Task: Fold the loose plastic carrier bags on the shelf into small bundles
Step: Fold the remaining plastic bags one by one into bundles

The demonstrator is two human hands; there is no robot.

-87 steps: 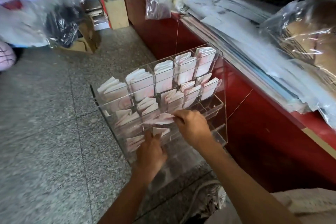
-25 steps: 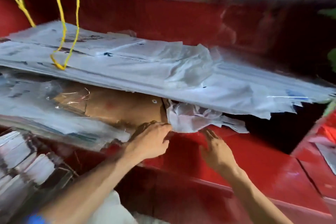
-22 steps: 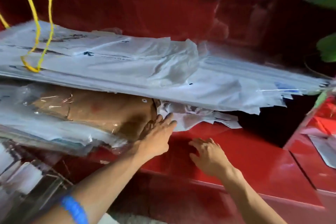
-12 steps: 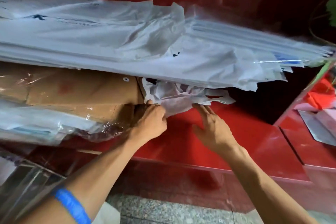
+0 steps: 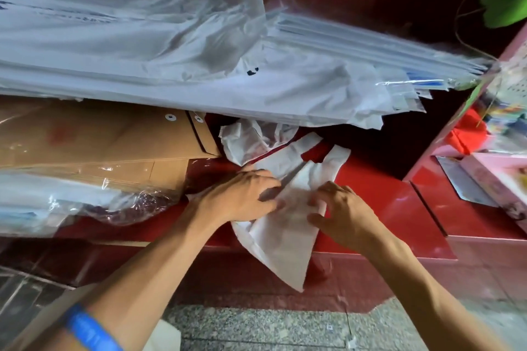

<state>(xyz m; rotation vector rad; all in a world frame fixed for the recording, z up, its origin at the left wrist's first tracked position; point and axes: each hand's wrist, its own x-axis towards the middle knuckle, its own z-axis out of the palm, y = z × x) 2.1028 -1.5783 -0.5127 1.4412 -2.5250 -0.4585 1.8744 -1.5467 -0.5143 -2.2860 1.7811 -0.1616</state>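
A white plastic carrier bag (image 5: 281, 236) lies flat on the red shelf (image 5: 385, 208), its handles pointing toward the back and its bottom hanging over the front edge. My left hand (image 5: 242, 196) presses on the bag's left side with fingers spread over it. My right hand (image 5: 345, 208) pinches the bag's right part with curled fingers. A second crumpled white bag (image 5: 248, 139) lies just behind, under a stack of white sheets.
A big stack of white plastic-wrapped sheets (image 5: 171, 60) overhangs the shelf. Brown envelopes (image 5: 99, 139) in clear wrap lie at the left. A pink box (image 5: 496, 177) sits at the right. Grey speckled floor (image 5: 256, 328) lies below the shelf front.
The white bag has been pulled out from under the stack toward me and now lies spread on the shelf. Both hands moved from the stack's edge onto the bag.
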